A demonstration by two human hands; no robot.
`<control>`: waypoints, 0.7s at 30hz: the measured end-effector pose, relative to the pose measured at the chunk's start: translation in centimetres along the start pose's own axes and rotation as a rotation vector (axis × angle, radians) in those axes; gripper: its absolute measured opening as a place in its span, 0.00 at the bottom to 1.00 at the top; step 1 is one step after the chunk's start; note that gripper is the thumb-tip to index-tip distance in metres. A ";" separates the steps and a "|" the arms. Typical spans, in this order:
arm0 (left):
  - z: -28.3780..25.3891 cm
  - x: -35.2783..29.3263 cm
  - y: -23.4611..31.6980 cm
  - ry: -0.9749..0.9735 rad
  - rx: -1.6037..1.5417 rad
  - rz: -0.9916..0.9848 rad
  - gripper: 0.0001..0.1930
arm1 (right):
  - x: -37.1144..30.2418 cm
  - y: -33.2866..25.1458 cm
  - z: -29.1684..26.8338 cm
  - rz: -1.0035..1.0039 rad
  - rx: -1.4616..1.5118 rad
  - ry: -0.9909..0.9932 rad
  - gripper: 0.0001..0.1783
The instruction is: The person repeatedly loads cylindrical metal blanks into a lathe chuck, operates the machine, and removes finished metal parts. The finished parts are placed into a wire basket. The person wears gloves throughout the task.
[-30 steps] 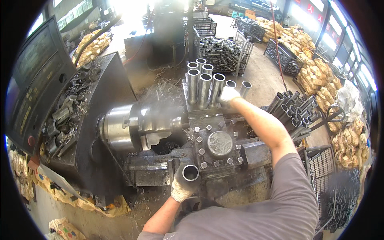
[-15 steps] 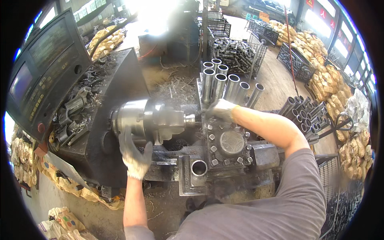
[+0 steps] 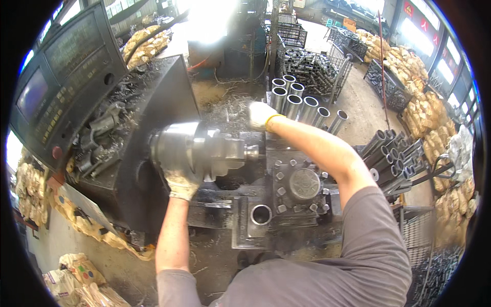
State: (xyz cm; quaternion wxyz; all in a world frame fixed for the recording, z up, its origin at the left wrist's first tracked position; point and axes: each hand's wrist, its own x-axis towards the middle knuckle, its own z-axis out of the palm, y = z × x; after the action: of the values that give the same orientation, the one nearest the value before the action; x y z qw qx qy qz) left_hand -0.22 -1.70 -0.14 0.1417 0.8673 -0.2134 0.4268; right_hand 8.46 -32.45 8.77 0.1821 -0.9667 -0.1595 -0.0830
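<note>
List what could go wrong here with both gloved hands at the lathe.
1. The left hand rests on the chuck; if the spindle turns, the glove could be caught.
2. The right hand reaches across the tool turret to the upright steel tubes; the forearm could scrape its bolts.
3. Metal swarf lies near that hand and could cut.

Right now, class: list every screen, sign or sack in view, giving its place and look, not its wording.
Control panel: upper left, dark slanted box with a bluish screen and button rows.
Filled sacks: upper right, yellowish, stacked.
Printed sacks: lower left floor, pale, crumpled.
Red signs: top right wall.
</note>
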 end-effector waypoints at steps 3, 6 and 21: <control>0.3 0.0 -0.8 -0.005 0.022 -0.035 0.46 | -0.8 4.3 3.4 -0.072 0.058 -0.368 0.28; 0.1 -0.1 -1.0 0.031 -0.015 -0.021 0.46 | -2.5 1.1 5.2 -0.056 -0.034 -0.652 0.39; 0.3 -0.3 -1.3 -0.152 -0.052 -0.171 0.42 | -7.5 5.4 -2.1 -0.115 -0.663 -0.368 0.37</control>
State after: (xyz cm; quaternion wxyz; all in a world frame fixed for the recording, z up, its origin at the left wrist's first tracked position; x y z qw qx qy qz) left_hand 0.47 -0.69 -0.61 0.1834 0.9082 -0.1596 0.3407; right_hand 3.04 -40.12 7.28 -0.1772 -0.9613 -0.2080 0.0347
